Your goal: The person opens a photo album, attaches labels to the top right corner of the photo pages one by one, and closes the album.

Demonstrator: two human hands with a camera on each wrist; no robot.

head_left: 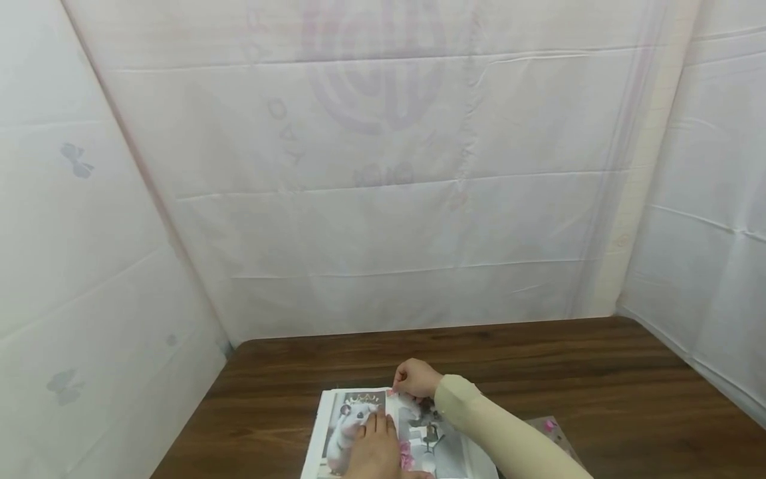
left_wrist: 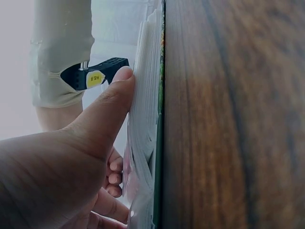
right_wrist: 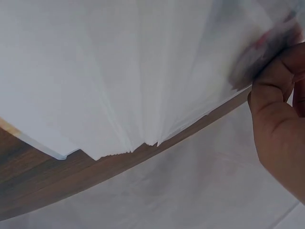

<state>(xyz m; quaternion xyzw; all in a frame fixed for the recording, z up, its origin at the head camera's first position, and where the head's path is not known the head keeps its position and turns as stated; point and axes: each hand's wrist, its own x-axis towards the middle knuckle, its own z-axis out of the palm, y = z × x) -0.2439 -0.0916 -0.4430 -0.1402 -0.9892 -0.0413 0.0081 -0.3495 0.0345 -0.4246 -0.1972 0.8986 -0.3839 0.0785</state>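
Observation:
A thick open book [head_left: 322, 426] with a green cover lies on the table, its pages printed with a white mouse wearing a crown and with grey scenes. My left hand [head_left: 377, 444] rests flat on the left page near the fold, fingers straight, and its thumb [left_wrist: 107, 109] lies along the page edges in the left wrist view. At the top edge by the fold, my right hand [head_left: 417, 379] curls its fingers and pinches a small printed piece [right_wrist: 267, 52], dark with red, against the page. Its fingertips partly hide this piece, and I cannot tell whether it is separate from the page.
A clear sheet with pink spots [head_left: 552, 427] lies right of the book, partly behind the right forearm. The brown wooden table [head_left: 269, 372] is enclosed by white cloth walls [head_left: 383, 233] at the back and sides. A black wrist device [left_wrist: 97, 72] sits on the right sleeve.

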